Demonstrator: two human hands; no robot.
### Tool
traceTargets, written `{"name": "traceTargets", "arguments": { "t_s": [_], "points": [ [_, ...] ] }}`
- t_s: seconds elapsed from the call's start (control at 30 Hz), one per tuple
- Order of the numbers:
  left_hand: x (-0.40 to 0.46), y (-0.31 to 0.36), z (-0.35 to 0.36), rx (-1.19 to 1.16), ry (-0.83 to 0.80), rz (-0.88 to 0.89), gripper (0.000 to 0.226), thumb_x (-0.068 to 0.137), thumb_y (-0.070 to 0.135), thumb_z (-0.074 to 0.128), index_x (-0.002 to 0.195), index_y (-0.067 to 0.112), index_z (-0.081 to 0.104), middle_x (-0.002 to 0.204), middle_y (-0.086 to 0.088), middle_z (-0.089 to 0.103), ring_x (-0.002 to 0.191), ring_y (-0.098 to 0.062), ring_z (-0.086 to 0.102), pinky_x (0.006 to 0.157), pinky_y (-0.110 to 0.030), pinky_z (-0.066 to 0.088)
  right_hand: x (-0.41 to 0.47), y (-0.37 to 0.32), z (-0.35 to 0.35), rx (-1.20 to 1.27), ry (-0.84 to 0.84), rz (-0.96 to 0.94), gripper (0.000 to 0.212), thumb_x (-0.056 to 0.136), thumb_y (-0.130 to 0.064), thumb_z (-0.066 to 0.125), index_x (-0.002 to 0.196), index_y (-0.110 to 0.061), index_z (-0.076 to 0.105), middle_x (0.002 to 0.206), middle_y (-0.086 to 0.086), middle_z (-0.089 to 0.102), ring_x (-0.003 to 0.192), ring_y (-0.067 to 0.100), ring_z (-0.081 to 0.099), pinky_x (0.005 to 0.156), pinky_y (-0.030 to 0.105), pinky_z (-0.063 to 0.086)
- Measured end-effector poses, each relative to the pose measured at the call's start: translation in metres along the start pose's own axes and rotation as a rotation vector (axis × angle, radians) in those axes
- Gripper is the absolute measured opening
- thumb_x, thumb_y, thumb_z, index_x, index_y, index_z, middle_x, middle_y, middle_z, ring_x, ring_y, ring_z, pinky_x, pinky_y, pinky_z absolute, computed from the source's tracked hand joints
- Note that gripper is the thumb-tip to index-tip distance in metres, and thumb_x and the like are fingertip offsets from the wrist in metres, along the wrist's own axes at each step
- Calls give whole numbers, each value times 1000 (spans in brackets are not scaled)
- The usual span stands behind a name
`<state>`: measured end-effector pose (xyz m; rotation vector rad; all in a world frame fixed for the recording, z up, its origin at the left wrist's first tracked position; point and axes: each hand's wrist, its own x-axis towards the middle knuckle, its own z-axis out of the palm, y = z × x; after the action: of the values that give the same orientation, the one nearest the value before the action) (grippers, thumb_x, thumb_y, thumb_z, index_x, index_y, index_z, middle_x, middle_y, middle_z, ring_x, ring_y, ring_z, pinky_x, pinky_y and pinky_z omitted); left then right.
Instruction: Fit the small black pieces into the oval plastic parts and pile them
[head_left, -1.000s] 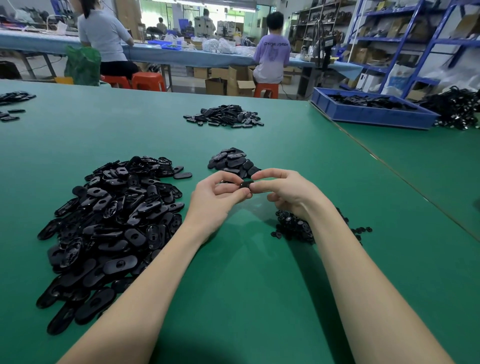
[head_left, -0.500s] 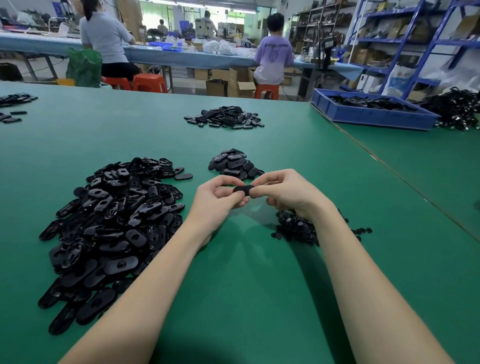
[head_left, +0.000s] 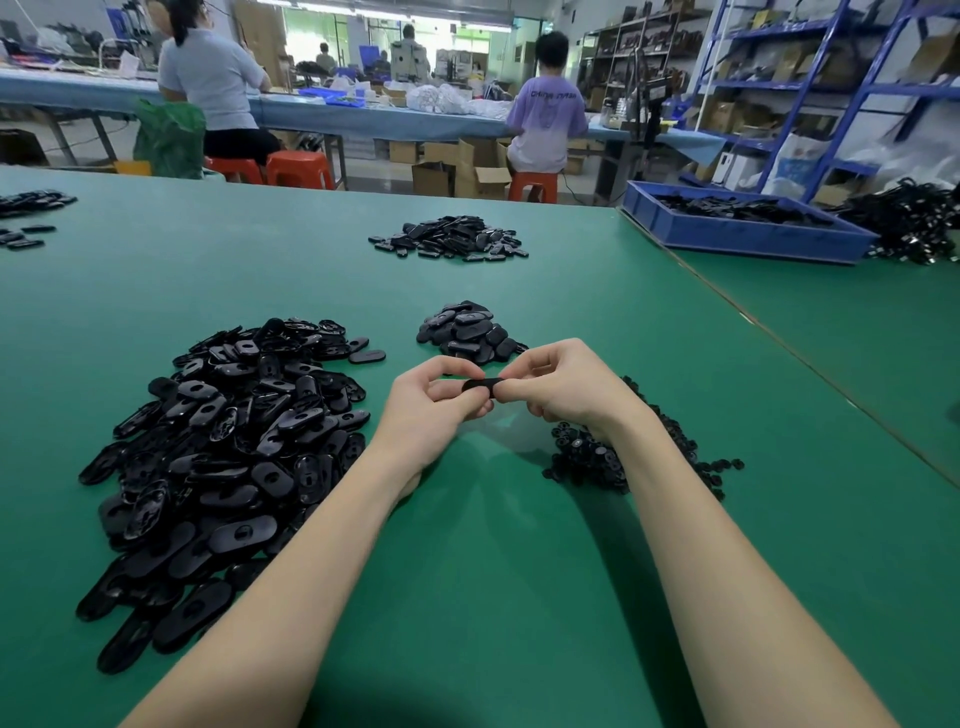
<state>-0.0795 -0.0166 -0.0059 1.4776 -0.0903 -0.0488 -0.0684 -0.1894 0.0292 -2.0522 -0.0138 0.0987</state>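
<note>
An oval plastic part (head_left: 480, 386) sits between our two hands above the green worktop (head_left: 493, 597); our left hand (head_left: 434, 410) and right hand (head_left: 563, 387) each pinch one end with curled fingers. A big heap of oval parts (head_left: 223, 447) lies left, small black pieces (head_left: 587, 460) under our right wrist, a smaller pile (head_left: 467, 332) just beyond.

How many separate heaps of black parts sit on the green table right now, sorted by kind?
Heaps of black oval plastic parts: 4 (big heap, small pile beyond the hands, far pile, scattered group at the left edge)
Heaps of small black round pieces: 1
Total: 5, on the green table
</note>
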Motion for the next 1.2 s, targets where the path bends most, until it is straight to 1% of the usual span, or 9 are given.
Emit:
{"name": "traceTargets", "arguments": {
  "t_s": [0.2, 0.3, 0.43, 0.6, 0.73, 0.83, 0.97, 1.07, 1.2],
  "points": [
    [0, -3, -1, 3, -15, -4, 16, 87, 1, 72, 94, 14, 68, 83, -8, 78, 73, -12, 72, 72, -15, 54, 0, 1, 1, -52, 16, -13, 11, 78, -22, 81, 82, -13, 76, 62, -3, 61, 52, 9, 51, 50, 21, 40],
    [1, -5, -3, -16, -17, -10, 15, 87, 1, 73, 94, 14, 69, 85, -9, 78, 74, -14, 72, 78, -19, 57, 1, 2, 2, -66, 24, -13, 14, 78, -25, 82, 83, -13, 76, 61, -7, 59, 51, 8, 50, 48, 19, 39],
    [3, -10, -3, -1, -4, -26, 15, 86, 0, 73, 95, 13, 73, 87, -10, 78, 76, -15, 71, 88, -29, 58, 2, 5, 7, -88, 33, -20, 11, 79, -26, 81, 78, -17, 74, 60, -8, 57, 48, 5, 46, 53, 20, 38],
    [5, -10, -3, 25, 21, -29, 17, 85, -3, 73, 87, 14, 75, 83, -10, 77, 72, -13, 73, 78, -22, 57, 3, 8, 12, -88, 64, -39, 15, 76, -22, 80, 68, -20, 67, 56, -10, 51, 46, 5, 40, 50, 19, 33],
    [6, -12, -2, 94, 56, -23, 18, 85, 1, 74, 84, 18, 74, 79, -5, 77, 72, -13, 73, 83, -28, 57, 1, 8, 17, -140, 93, -63, 18, 74, -24, 83, 66, -21, 67, 52, -14, 53, 46, 3, 43, 49, 14, 36],
    [8, -9, -7, 188, 30, 53, 18, 85, 6, 74, 91, 23, 72, 80, -1, 78, 78, -15, 75, 86, -29, 57, 0, 9, 13, 10, 50, -42, 10, 81, -20, 82, 76, -17, 73, 57, -8, 57, 48, 9, 46, 47, 16, 39],
    [11, -6, -11, 387, -18, 233, 26, 83, 5, 73, 92, 29, 71, 82, 6, 77, 75, -9, 74, 75, -16, 54, -1, 12, 5, 188, 51, 13, 11, 86, -17, 81, 95, -11, 76, 69, -2, 69, 49, 9, 43, 46, 16, 37],
    [18, -10, -12, 602, 23, 372, 20, 85, 17, 75, 98, 31, 72, 88, 15, 74, 78, 2, 69, 78, -16, 53, 1, 11, 3, 168, 96, 14, 12, 88, -20, 78, 98, -15, 76, 79, -1, 76, 48, 8, 45, 46, 16, 38],
    [39, -13, -15, 737, 131, 464, 17, 85, 23, 76, 100, 31, 71, 96, 15, 70, 71, 1, 65, 81, -25, 53, 1, 12, -1, 37, 136, 8, 9, 87, -28, 74, 95, -25, 75, 86, -5, 79, 50, 5, 56, 50, 17, 42]
  ]
}}
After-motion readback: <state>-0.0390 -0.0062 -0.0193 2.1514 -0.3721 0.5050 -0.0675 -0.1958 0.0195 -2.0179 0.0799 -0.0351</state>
